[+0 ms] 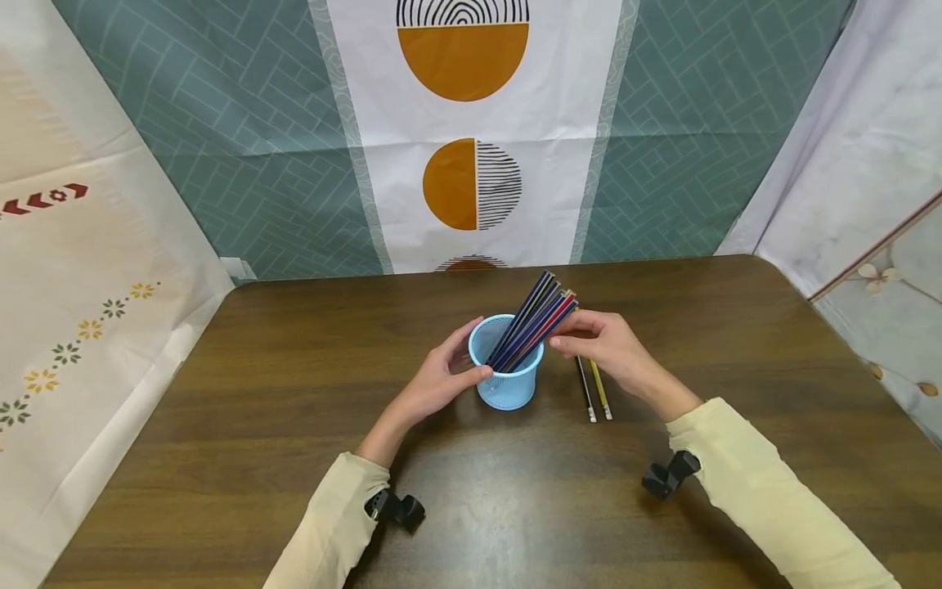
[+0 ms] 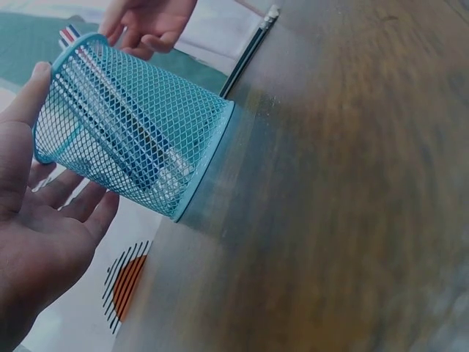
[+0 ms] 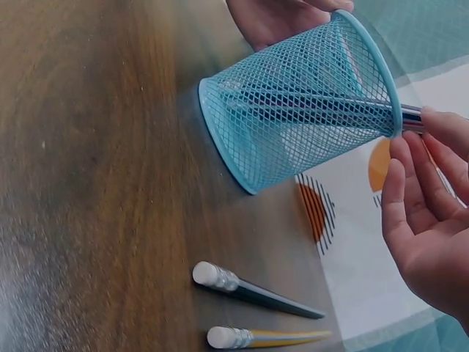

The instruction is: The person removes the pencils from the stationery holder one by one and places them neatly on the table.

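A light-blue mesh pencil cup [image 1: 509,391] stands upright on the wooden table. Several dark blue, black and red pencils [image 1: 531,323] lean out of it toward the right. My left hand [image 1: 441,376] holds the cup from the left, thumb at the near rim and fingers round the far side. At the right rim, my right hand [image 1: 607,348] has loosely bent fingers, with its fingertips [image 3: 443,128] right at the pencil bundle. On the table to the cup's right lie a black pencil [image 3: 271,299] and a yellow pencil [image 3: 289,336], white erasers toward me.
The brown table [image 1: 294,409] reaches back to a green and white patterned cloth [image 1: 294,164]. Pale cloths hang at the left and right sides. A small black camera is strapped to each sleeve.
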The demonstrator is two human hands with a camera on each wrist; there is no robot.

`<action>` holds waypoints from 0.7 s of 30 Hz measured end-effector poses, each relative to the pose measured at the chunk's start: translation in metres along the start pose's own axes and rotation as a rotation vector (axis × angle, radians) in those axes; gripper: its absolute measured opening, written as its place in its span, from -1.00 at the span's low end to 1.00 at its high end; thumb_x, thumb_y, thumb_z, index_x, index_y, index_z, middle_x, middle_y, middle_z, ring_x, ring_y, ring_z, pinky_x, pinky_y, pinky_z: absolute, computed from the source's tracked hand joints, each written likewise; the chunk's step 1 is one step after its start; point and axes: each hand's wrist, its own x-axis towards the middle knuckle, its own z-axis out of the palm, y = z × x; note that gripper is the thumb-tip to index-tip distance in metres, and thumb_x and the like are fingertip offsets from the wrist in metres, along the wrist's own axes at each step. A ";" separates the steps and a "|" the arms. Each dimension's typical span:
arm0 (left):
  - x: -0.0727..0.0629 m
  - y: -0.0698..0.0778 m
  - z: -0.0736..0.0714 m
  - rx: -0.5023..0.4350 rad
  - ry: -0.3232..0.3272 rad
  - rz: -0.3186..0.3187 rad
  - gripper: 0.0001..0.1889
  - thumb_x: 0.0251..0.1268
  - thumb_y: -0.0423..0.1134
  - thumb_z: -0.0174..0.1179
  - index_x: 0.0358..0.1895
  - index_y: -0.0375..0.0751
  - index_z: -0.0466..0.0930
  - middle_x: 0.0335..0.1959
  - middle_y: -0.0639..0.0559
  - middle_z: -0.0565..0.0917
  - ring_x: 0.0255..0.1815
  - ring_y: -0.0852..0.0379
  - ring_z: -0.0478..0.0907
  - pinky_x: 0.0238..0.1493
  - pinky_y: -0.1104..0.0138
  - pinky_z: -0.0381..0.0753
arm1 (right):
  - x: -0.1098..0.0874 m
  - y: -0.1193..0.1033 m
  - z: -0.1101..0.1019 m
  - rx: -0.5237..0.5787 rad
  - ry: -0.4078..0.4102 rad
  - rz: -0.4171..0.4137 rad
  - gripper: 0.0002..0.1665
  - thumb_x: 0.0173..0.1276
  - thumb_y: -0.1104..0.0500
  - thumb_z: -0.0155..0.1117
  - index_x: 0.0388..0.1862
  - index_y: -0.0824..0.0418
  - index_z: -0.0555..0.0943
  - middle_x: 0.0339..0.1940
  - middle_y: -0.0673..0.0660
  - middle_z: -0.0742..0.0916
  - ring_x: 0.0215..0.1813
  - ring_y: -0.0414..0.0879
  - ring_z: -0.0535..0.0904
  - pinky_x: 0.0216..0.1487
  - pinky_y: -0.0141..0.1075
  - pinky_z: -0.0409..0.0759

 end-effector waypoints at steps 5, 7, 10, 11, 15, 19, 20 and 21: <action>-0.003 0.007 0.001 -0.014 -0.003 0.015 -0.28 0.29 -0.50 0.19 0.46 -0.45 0.05 0.34 -0.40 0.31 0.34 -0.27 0.30 0.30 -0.02 0.30 | 0.001 0.001 0.004 0.037 0.021 -0.008 -0.76 0.26 0.35 0.35 -0.15 0.50 0.61 -0.32 0.02 0.74 -0.34 0.02 0.58 -0.25 -0.26 0.64; -0.003 0.007 0.001 -0.016 -0.004 0.017 -0.28 0.29 -0.51 0.18 0.46 -0.46 0.05 0.34 -0.40 0.31 0.34 -0.27 0.29 0.30 -0.03 0.30 | 0.002 0.001 0.005 0.034 0.031 -0.003 -0.75 0.26 0.35 0.36 -0.15 0.52 0.61 -0.34 0.02 0.73 -0.36 0.00 0.57 -0.26 -0.26 0.63; -0.003 0.007 0.001 -0.018 -0.004 0.013 -0.28 0.29 -0.52 0.17 0.47 -0.45 0.05 0.35 -0.40 0.30 0.34 -0.27 0.29 0.30 -0.02 0.30 | 0.002 0.001 0.007 0.030 0.047 0.008 -0.73 0.25 0.36 0.36 -0.15 0.55 0.59 -0.37 0.02 0.72 -0.39 -0.04 0.57 -0.27 -0.26 0.63; -0.003 0.007 0.001 -0.017 -0.003 0.011 -0.28 0.29 -0.52 0.17 0.47 -0.44 0.05 0.35 -0.40 0.30 0.34 -0.27 0.29 0.30 -0.02 0.30 | 0.002 0.001 0.008 0.028 0.051 0.012 -0.72 0.25 0.35 0.36 -0.15 0.56 0.59 -0.37 0.02 0.72 -0.39 -0.06 0.56 -0.27 -0.27 0.62; -0.003 0.008 0.001 -0.007 0.000 0.002 -0.29 0.30 -0.52 0.16 0.47 -0.42 0.06 0.35 -0.39 0.31 0.34 -0.25 0.30 0.31 0.00 0.30 | 0.003 0.000 0.009 0.017 0.072 0.023 -0.70 0.23 0.34 0.38 -0.16 0.57 0.58 -0.38 0.03 0.72 -0.39 -0.04 0.57 -0.27 -0.27 0.62; -0.003 0.008 0.001 -0.001 -0.001 0.005 -0.29 0.30 -0.52 0.16 0.47 -0.42 0.06 0.34 -0.39 0.31 0.34 -0.26 0.30 0.30 -0.01 0.30 | 0.003 0.000 0.010 -0.001 0.082 0.018 -0.71 0.24 0.34 0.38 -0.17 0.56 0.58 -0.39 0.02 0.72 -0.38 0.01 0.57 -0.28 -0.27 0.62; -0.003 0.008 0.000 -0.003 -0.002 0.008 -0.29 0.30 -0.51 0.16 0.47 -0.43 0.06 0.34 -0.39 0.32 0.34 -0.26 0.30 0.30 -0.01 0.30 | 0.004 0.000 0.010 -0.004 0.083 0.014 -0.73 0.25 0.35 0.37 -0.17 0.56 0.58 -0.40 0.01 0.71 -0.39 0.02 0.57 -0.29 -0.28 0.62; -0.003 0.007 0.000 -0.005 -0.003 0.011 -0.29 0.30 -0.51 0.17 0.47 -0.44 0.05 0.34 -0.40 0.32 0.34 -0.26 0.30 0.30 -0.01 0.30 | 0.004 0.000 0.010 -0.007 0.084 0.011 -0.74 0.25 0.36 0.36 -0.18 0.56 0.59 -0.40 0.00 0.71 -0.39 0.03 0.57 -0.30 -0.29 0.62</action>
